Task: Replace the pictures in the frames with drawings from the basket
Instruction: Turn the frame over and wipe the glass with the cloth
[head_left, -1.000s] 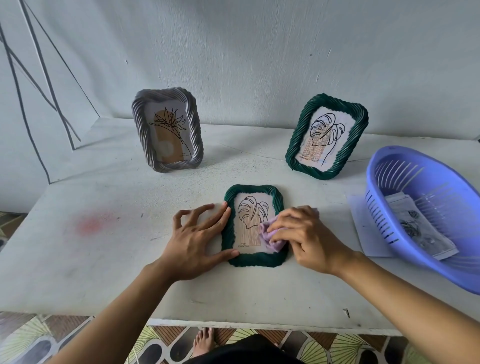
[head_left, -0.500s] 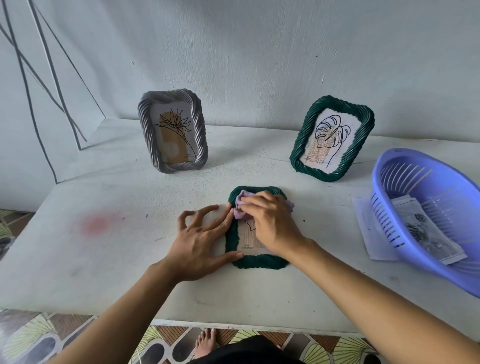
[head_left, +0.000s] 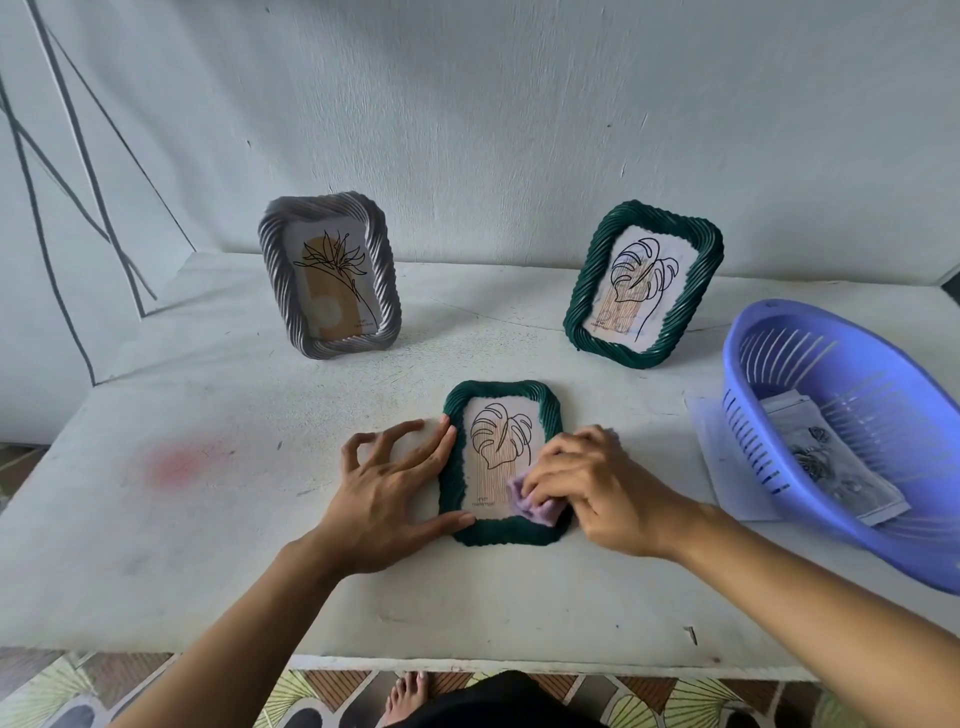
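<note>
A dark green woven frame (head_left: 549, 410) lies flat on the white table, showing a leaf line drawing. My left hand (head_left: 387, 486) presses flat against the frame's left edge, fingers spread and straight. My right hand (head_left: 597, 486) pinches a small lilac cloth (head_left: 527, 503) down on the frame's lower right corner. A grey frame (head_left: 382, 270) with a flower drawing stands at the back left. A second green frame (head_left: 701, 291) with a leaf drawing stands at the back right. The purple basket (head_left: 769, 431) at the right holds printed drawings (head_left: 831, 462).
A loose white sheet (head_left: 722, 457) lies on the table (head_left: 208, 519), partly under the basket. The wall is close behind the standing frames. The table's front edge is near me, with tiled floor and a bare foot (head_left: 408, 693) below it.
My right hand has swept the cloth from the frame's top left down to its lower right corner, uncovering the leaf drawing. My left hand stays put on the frame's left edge.
</note>
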